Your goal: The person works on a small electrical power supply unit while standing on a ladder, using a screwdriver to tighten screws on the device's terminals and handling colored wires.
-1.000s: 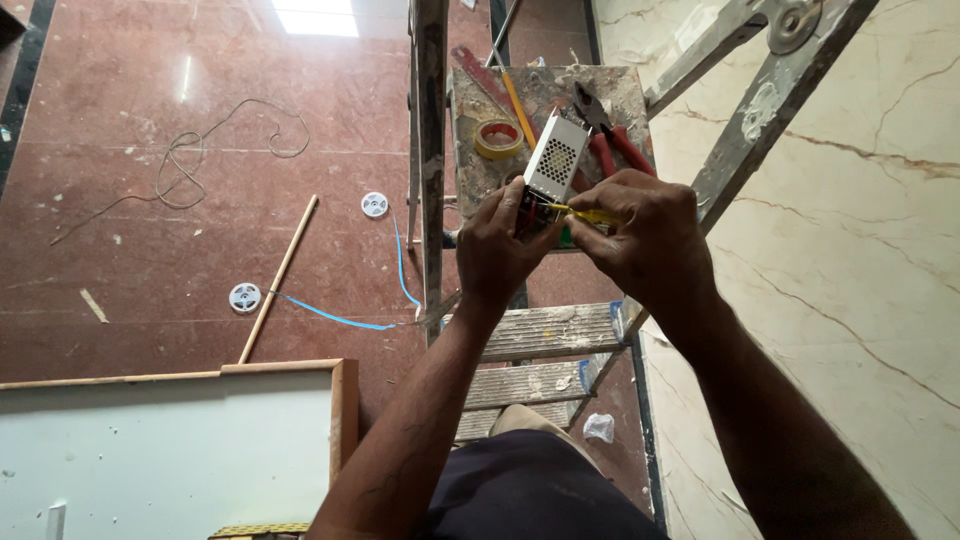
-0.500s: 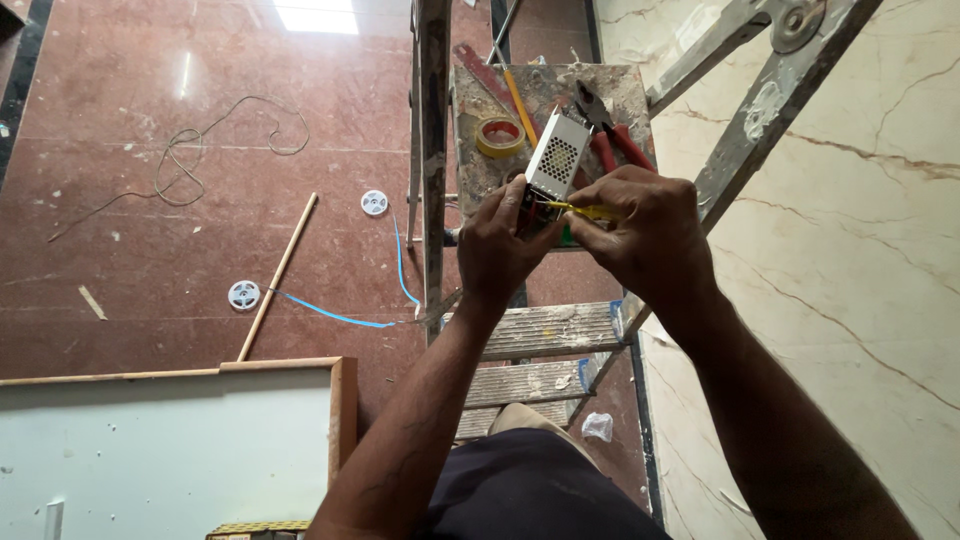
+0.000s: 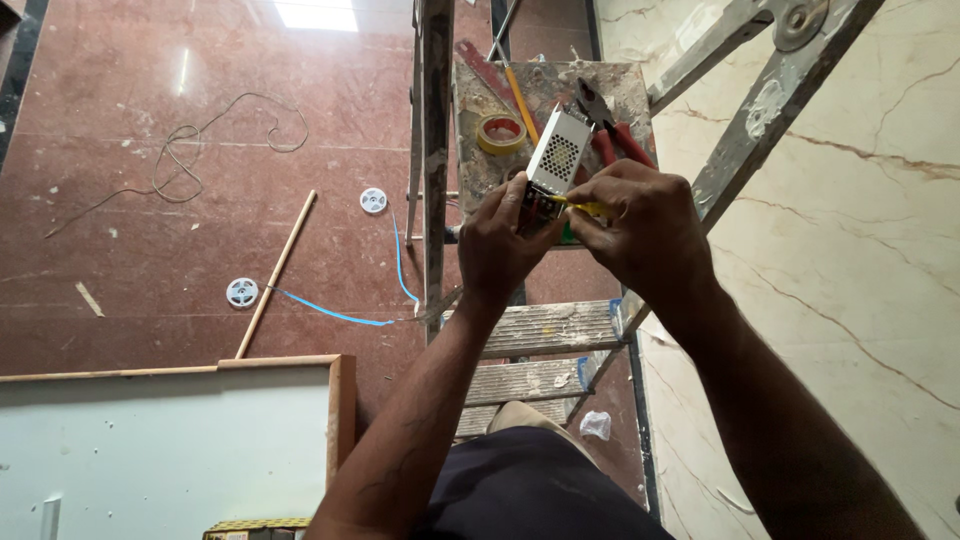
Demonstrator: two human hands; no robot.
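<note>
Left hand (image 3: 497, 245) grips the lower end of a perforated metal box (image 3: 558, 155), fingers clamped on it. Right hand (image 3: 640, 225) — fingers pinched together on a yellow-handled screwdriver (image 3: 585, 206) — works at the box's near end. Box sits above the ladder's top platform (image 3: 470, 100); tape roll (image 3: 501, 132) at nine o'clock, red-handled pliers (image 3: 615, 135) at three.
</note>
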